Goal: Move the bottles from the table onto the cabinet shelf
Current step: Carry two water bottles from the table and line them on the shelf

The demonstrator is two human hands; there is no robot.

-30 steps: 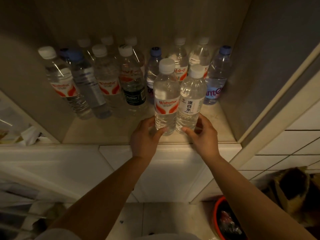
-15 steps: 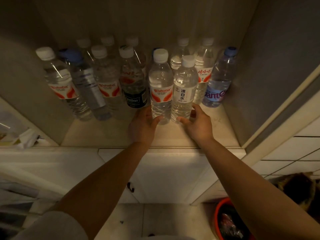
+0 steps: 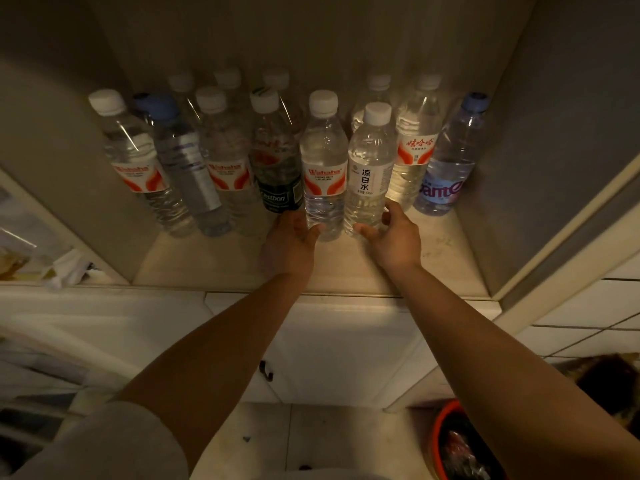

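Two clear water bottles with white caps stand side by side on the cabinet shelf [image 3: 242,268], in line with the front row. My left hand [image 3: 289,239] cups the base of the red-labelled bottle [image 3: 323,168]. My right hand [image 3: 394,237] wraps thumb and fingers around the base of the white-labelled bottle [image 3: 369,168]. Several more bottles fill the shelf to the left, to the right and behind, among them a blue-capped bottle [image 3: 446,168] at the far right and a dark-labelled bottle [image 3: 277,168] just left of my left hand.
The cabinet's side walls close in the shelf at left and right. Below the shelf is a white cabinet door with a dark handle [image 3: 266,372]. A red bucket [image 3: 440,441] stands on the floor at lower right. Clutter [image 3: 65,268] lies on the ledge at left.
Both hands have pushed the two bottles from the shelf's front edge back into the row of bottles. The bottles stay upright and side by side.
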